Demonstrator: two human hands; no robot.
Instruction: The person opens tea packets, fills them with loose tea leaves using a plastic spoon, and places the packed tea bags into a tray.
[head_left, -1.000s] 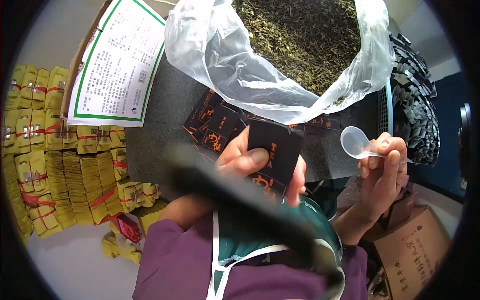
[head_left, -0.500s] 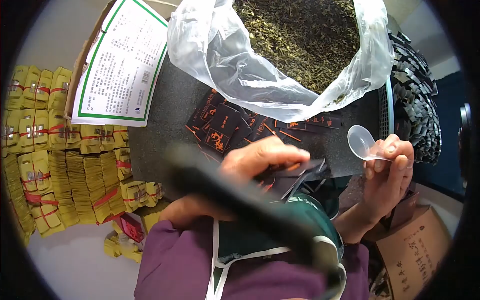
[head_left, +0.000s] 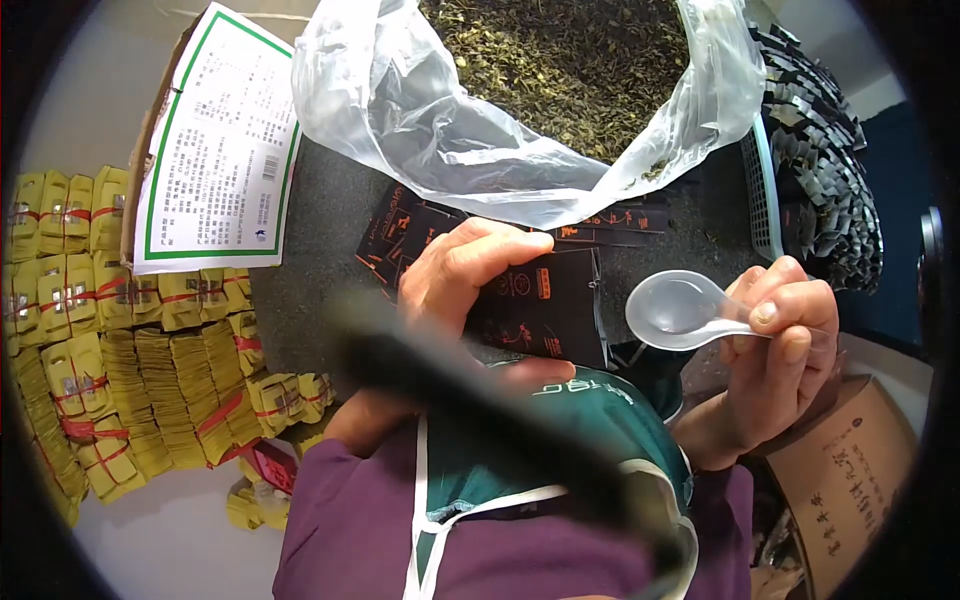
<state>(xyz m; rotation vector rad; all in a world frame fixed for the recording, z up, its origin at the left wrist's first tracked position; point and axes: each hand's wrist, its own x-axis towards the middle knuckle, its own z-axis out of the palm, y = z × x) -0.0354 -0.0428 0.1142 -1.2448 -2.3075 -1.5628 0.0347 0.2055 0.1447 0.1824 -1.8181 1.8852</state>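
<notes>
My left hand (head_left: 465, 285) grips a black packet (head_left: 545, 305) with orange print by its edges, thumb below and fingers above. The packet's narrow end points right. In my right hand (head_left: 785, 340) a clear plastic spoon (head_left: 672, 310) is pinched by its handle, its bowl toward the packet and apparently without tea in it. Beyond both hands stands an open clear plastic bag (head_left: 480, 160) of dried tea leaves (head_left: 570, 70). More black packets (head_left: 400, 235) lie behind my left hand, partly covered by it.
A green-bordered paper sheet (head_left: 215, 150) leans on a box at the upper left. Yellow bundles (head_left: 75, 290) with red ties are stacked at left. A basket (head_left: 762, 190) and many dark packets (head_left: 825, 170) are at right, above a cardboard box (head_left: 850, 480). A blurred dark strap-like object (head_left: 480, 410) crosses the foreground.
The packet in my left hand has been turned from upright to lying sideways, showing its other face. My right hand keeps the spoon, whose bowl has moved left and down toward the packet.
</notes>
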